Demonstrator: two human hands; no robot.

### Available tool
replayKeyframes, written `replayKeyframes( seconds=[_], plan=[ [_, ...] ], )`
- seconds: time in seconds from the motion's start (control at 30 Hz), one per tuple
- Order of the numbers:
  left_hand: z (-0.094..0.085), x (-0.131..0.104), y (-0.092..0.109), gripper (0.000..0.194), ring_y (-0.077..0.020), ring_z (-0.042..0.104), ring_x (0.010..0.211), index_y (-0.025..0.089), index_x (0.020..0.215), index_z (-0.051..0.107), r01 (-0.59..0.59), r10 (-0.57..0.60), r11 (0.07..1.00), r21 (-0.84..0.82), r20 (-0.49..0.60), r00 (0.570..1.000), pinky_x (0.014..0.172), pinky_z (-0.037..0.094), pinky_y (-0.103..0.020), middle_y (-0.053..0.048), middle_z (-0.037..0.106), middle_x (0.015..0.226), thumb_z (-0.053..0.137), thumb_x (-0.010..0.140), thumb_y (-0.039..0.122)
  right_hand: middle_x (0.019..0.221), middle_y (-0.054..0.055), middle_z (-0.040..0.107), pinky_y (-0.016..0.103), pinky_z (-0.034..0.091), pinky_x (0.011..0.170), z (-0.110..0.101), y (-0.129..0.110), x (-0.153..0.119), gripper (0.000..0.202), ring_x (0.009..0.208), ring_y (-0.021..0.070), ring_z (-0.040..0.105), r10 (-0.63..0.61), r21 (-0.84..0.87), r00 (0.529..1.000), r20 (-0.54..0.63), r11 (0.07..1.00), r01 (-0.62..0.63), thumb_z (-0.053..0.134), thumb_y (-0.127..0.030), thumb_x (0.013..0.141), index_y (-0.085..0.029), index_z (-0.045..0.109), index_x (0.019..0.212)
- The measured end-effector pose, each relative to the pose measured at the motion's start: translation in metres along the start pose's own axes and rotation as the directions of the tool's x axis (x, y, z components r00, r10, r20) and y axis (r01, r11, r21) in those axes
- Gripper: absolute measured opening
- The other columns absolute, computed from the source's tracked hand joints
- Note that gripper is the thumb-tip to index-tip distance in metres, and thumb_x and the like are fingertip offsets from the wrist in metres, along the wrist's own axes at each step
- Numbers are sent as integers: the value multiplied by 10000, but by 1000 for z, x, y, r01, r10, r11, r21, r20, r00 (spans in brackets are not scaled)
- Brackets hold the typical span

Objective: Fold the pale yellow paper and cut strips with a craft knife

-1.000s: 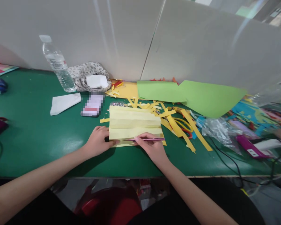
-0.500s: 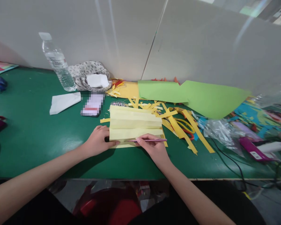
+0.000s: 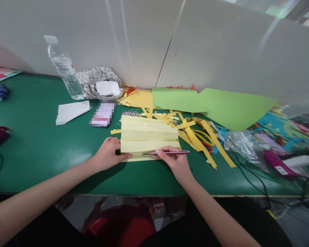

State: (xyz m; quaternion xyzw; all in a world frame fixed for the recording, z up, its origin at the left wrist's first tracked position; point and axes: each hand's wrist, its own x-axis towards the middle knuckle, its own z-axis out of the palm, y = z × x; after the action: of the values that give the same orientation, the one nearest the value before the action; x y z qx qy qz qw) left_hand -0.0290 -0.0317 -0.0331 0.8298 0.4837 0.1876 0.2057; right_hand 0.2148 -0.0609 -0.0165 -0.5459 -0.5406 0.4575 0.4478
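Note:
A pale yellow sheet of paper (image 3: 149, 133) with crosswise creases lies on the green table in front of me. My left hand (image 3: 109, 154) grips its lower left edge, the thumb on top and the other fingers bent at the side. In my right hand (image 3: 173, 159) is a slim pinkish pen (image 3: 175, 152), held almost level between thumb and fingers. Its tip points left and rests on or just over the lower part of the sheet. Whether it has left any mark is too small to tell.
Yellow paper strips (image 3: 197, 142) and yellow-handled scissors (image 3: 204, 137) lie right of the sheet. Behind are green paper (image 3: 226, 106), a phone (image 3: 103, 115), a tissue (image 3: 73, 112) and a water bottle (image 3: 65, 70). A plastic bag (image 3: 243, 145) and a purple device (image 3: 279, 164) are farther right.
My right hand has slid a little to the right along the lower part of the sheet, carrying the pen with it. My left hand keeps its place on the paper's edge.

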Motion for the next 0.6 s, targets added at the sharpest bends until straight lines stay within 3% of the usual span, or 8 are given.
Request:
replayKeyframes(
  seconds=[0.2,0.43,0.6],
  plan=[
    [0,0,0,215,-221,581,841,209,752,662,6,-6,1000,5,2,1000,827,369,-405,-26,676,798,579,778,405,642,35,681,342,550,650,3,-2,-1,253,632,209,654,-15,57,1000,-12,998,15,733,-431,644,-189,665,674],
    [-1,0,3,179,-220,586,863,227,790,668,2,-2,1000,4,-10,1000,834,367,-399,-21,683,828,574,776,379,739,47,704,350,545,706,13,-1,-1,203,720,215,660,-48,-33,991,121,998,52,685,-403,715,-200,683,729],
    [-2,0,3,167,-224,582,876,229,783,672,-4,4,1000,-19,8,1000,848,361,-412,-23,683,868,573,781,363,692,43,692,346,545,678,9,0,1,211,699,214,654,-49,-50,994,94,997,53,687,-411,707,-199,680,715]
  ],
)
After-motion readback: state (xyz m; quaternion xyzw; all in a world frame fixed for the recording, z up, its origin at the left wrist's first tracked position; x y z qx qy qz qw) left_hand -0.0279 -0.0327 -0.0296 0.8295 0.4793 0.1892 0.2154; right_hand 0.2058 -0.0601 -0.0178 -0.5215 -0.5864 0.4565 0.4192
